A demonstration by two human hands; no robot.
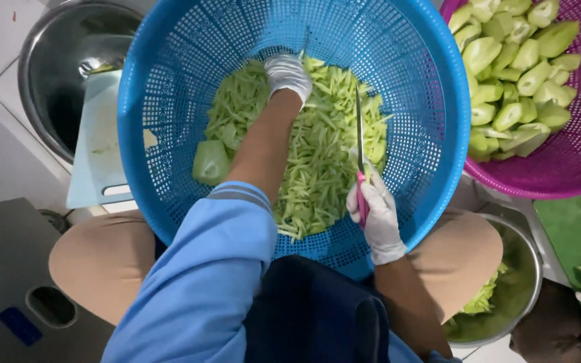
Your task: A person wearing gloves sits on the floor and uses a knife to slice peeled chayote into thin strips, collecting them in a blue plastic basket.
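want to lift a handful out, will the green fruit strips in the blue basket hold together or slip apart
The strips lie loose and thin, so they would likely flop and slip apart. Their cut faces look moist, probably slippery against the gloved left hand. A handful is likely light.

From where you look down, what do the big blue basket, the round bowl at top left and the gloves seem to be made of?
The blue basket looks like moulded plastic: uniform matte colour, a grid of small holes. The bowl looks like polished metal, probably steel: grey, with bright reflections. The gloves on the left hand and the right hand look like thin white rubber or latex, wrinkled and snug; the exact kind cannot be told.
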